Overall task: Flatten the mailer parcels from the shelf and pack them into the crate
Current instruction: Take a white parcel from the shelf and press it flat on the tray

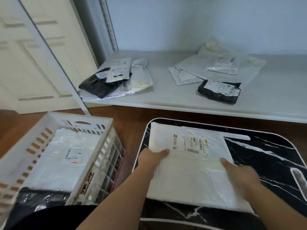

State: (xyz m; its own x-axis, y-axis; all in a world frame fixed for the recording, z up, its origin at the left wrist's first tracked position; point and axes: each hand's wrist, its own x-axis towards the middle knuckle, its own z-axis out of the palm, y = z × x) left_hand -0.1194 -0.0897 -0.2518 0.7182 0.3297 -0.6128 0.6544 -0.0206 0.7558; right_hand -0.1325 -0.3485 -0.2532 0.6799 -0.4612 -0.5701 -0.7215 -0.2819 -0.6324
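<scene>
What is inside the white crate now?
The white crate holds a white mailer with a label, lying flat, and a black mailer at its near end. Whatever lies beneath them is covered.

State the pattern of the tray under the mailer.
Black marble with white veins on the tray, head view.
</scene>
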